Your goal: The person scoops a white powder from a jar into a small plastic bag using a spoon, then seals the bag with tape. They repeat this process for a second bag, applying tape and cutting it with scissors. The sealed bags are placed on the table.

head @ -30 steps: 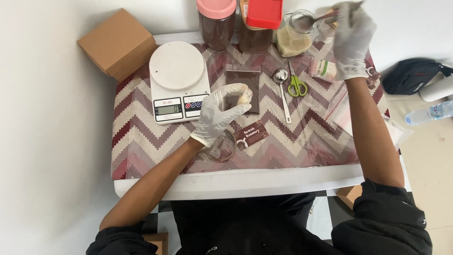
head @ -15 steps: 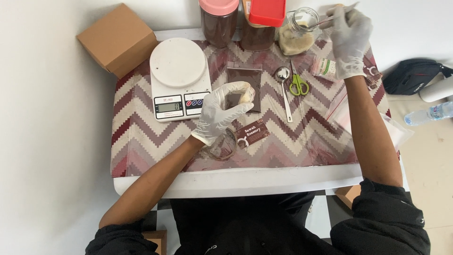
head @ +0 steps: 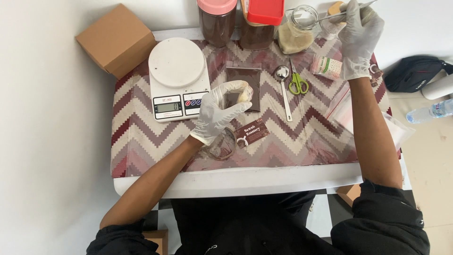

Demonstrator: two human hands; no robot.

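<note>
Taking the white kitchen scale [head: 178,75] as landmark: its grey screen [head: 168,106] sits on its near edge. A plain brown cardboard box [head: 115,40] stands just left of it. A flat dark brown pouch [head: 243,82] lies just right, a small brown card label [head: 251,133] nearer the person, and a small white-and-green packet [head: 326,66] far right

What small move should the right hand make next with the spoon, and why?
Probably bring the spoon across to the small open bag and tip it in. The right hand holds the spoon by the open glass jar of pale powder, while the left hand holds the bag open over the table mat, apart from the jar. Whether the spoon is loaded cannot be told.
</note>
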